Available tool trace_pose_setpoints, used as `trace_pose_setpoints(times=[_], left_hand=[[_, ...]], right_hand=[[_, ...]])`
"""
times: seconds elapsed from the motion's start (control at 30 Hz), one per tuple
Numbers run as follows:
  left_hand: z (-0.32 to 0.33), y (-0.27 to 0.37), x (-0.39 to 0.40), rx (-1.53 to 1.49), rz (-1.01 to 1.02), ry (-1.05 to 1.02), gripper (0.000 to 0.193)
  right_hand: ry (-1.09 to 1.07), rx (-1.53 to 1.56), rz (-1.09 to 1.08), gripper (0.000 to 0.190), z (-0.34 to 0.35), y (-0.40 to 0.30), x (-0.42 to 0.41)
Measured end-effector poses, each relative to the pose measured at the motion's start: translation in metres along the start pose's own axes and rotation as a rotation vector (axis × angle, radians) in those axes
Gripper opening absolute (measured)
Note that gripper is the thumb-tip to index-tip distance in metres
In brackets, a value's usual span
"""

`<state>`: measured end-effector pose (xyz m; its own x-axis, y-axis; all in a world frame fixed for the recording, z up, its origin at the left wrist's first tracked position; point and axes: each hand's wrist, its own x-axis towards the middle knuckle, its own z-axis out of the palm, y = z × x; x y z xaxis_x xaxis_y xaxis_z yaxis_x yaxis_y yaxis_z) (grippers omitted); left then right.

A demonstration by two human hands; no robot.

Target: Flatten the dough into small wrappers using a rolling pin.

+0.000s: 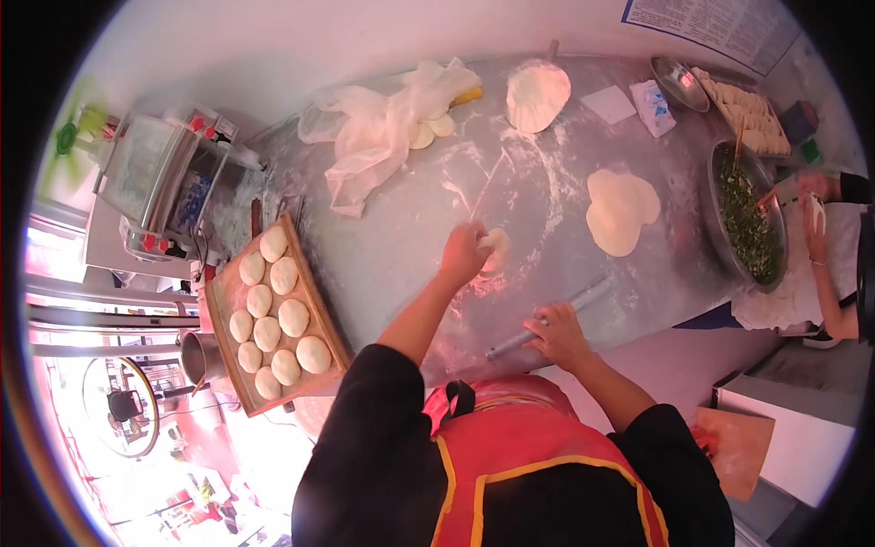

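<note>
My left hand (467, 251) pinches the near-left edge of a small flattened dough piece (497, 251) on the floured metal worktop (389, 253). My right hand (562, 335) is on a grey rolling pin (509, 345), its fingers curled over the middle. The pin lies slantwise near the table's front edge, apart from the dough. Beyond it, to the right, rests a thin, lobed sheet of rolled dough (621, 213). Loose flour streaks the surface around my left hand.
At left are a wooden tray (222, 321) of dough rounds and a machine (154, 184). Behind lie thin plastic sheeting (383, 137) over dough pieces and a flour scoop (538, 98). At right, a co-worker's hands (813, 219) work beside a steel bowl (714, 219) of green filling and a dumpling tray (785, 152).
</note>
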<state>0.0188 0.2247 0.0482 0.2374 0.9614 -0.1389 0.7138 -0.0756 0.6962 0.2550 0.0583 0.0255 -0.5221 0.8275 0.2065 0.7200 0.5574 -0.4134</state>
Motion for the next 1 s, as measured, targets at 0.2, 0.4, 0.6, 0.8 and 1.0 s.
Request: trace_pose_setpoints(times=[0.2,0.4,0.6,0.8,1.0], left_hand=[[-0.013,-0.034,-0.032,0.178,0.507,0.1,0.04],[0.035,-0.031,-0.047,0.157,0.252,0.187,0.055],[0.056,-0.011,-0.073,0.043,0.118,0.056,0.06],[0.023,0.002,-0.02,-0.004,0.063,-0.19,0.048],[0.023,-0.027,-0.067,-0.004,-0.142,-0.145,0.034]], right_hand=[[0.088,0.058,0.094,0.037,0.014,-0.032,0.019],[0.153,0.043,0.195,0.048,-0.003,-0.021,0.017],[0.117,-0.256,0.338,0.056,0.018,-0.002,0.077],[0.145,-0.302,0.344,0.054,0.033,0.044,0.154],[-0.036,-0.126,0.229,0.06,0.01,-0.017,0.036]])
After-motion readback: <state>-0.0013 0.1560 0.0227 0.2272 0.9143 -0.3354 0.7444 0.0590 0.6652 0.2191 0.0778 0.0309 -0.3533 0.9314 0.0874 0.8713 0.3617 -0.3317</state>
